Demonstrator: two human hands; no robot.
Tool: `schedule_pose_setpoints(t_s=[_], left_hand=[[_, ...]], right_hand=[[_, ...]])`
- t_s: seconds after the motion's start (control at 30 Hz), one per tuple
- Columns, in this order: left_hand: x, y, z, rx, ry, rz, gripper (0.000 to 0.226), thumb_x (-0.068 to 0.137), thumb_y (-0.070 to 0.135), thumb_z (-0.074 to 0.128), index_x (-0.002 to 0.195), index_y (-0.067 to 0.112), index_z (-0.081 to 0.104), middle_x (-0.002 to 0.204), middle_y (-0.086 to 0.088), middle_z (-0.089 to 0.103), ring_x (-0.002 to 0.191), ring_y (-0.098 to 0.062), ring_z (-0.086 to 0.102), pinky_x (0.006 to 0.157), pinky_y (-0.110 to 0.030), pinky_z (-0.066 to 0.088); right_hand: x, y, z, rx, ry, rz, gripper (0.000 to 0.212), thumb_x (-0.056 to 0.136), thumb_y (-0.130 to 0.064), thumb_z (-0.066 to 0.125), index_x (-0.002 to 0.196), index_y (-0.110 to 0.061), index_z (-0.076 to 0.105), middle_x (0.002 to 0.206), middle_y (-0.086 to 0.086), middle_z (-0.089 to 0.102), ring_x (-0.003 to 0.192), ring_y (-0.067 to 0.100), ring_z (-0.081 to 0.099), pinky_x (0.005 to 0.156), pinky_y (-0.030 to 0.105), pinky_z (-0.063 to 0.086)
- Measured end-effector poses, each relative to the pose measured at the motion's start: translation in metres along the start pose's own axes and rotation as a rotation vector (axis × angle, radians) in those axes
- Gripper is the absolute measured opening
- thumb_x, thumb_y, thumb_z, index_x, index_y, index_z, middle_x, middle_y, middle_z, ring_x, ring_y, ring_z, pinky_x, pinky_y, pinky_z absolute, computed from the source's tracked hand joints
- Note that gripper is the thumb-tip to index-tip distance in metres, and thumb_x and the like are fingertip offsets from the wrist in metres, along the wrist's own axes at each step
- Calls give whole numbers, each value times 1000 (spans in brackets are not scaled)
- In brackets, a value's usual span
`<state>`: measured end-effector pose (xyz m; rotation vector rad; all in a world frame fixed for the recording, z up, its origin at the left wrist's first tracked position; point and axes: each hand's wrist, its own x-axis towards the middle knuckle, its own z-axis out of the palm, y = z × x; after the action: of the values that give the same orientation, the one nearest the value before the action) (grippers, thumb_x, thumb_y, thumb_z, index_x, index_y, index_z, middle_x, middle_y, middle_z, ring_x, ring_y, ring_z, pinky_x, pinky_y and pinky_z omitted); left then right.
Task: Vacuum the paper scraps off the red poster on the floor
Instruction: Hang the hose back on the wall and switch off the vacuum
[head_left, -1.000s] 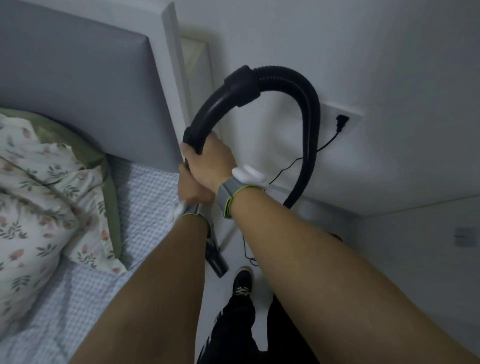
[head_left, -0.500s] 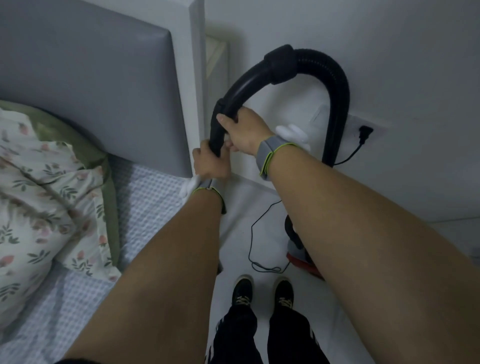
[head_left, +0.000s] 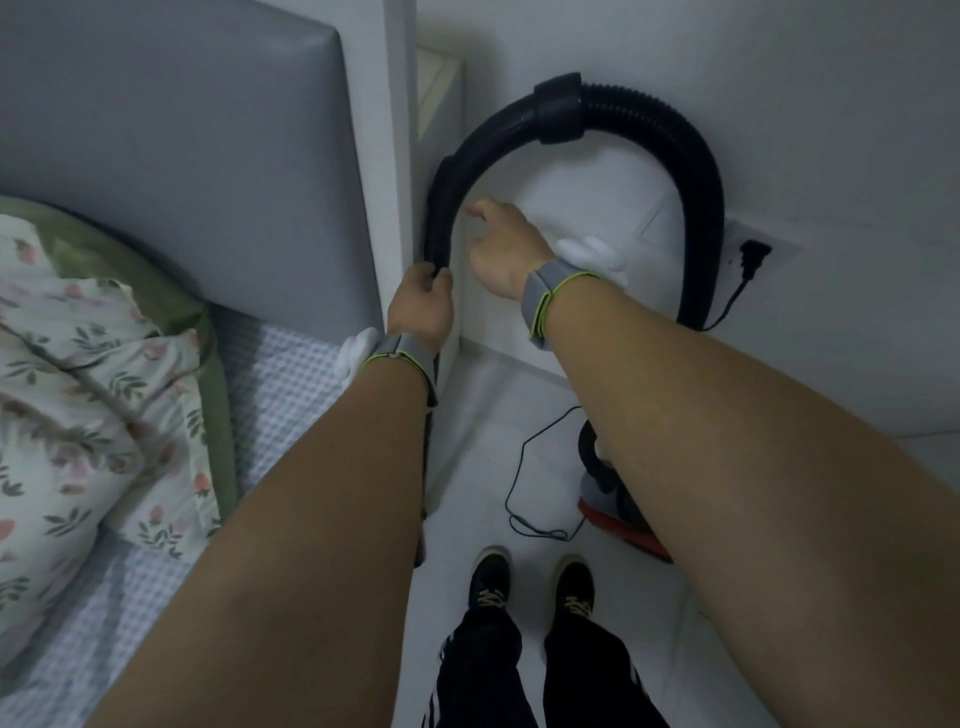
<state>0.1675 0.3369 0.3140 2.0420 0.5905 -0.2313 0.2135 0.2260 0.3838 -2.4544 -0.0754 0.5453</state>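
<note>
Left hand (head_left: 422, 306) grips vacuum handle (head_left: 441, 228); right hand (head_left: 501, 249) just beside.

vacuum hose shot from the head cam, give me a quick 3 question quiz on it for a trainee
1. True or false: both hands grip the vacuum handle.
2. Which item is plugged into the wall socket? A) a white charger B) a black plug with a cord C) nothing
3. Fill in: the vacuum body, grey with a red base, sits on the floor to the ___ of the shoes.

Key
1. False. The left hand grips it low down; the right hand is just off it, its fingers loose and blurred.
2. B
3. right
</note>
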Motion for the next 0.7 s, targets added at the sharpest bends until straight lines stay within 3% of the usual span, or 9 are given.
schedule_pose_setpoints(t_s=[0.17, 0.37, 0.5, 0.6, 0.7], left_hand=[[-1, -4, 3, 3, -41, 7, 48, 104, 35, 38, 148, 15, 43, 153, -5, 43, 141, -25, 38, 110, -25, 28], [-22, 10, 23, 33, -97, 19, 47, 103, 38, 40, 144, 17, 47, 149, -4, 48, 137, -24, 43, 107, -25, 30], [-48, 28, 63, 75, -207, 66, 38, 98, 38, 50, 130, 18, 58, 131, -4, 62, 121, -26, 57, 102, -27, 40], [-68, 32, 96, 129, -327, 108, 24, 94, 39, 52, 110, 25, 62, 110, -2, 71, 104, -26, 66, 96, -39, 51], [-95, 29, 138, 220, -455, 176, 20, 94, 39, 51, 107, 27, 61, 101, 1, 73, 97, -24, 67, 92, -40, 54]], right_hand=[[-8, 18, 8, -12, 12, 36, 48, 101, -22, 46, 149, -16, 44, 154, 11, 37, 137, 30, 45, 109, 26, 34], [-33, 58, 6, 13, 38, 135, 42, 98, -25, 52, 139, -19, 55, 143, 14, 47, 122, 32, 57, 102, 27, 41], [-68, 105, -7, 88, 102, 230, 37, 97, -25, 53, 133, -22, 59, 135, 11, 55, 119, 29, 58, 100, 28, 42], [-90, 142, -13, 161, 144, 308, 32, 97, -23, 53, 128, -21, 64, 130, 6, 63, 118, 27, 59, 99, 27, 43], [-120, 191, -16, 190, 160, 402, 30, 101, -24, 50, 126, -21, 64, 130, 2, 64, 116, 24, 60, 88, 23, 41]])
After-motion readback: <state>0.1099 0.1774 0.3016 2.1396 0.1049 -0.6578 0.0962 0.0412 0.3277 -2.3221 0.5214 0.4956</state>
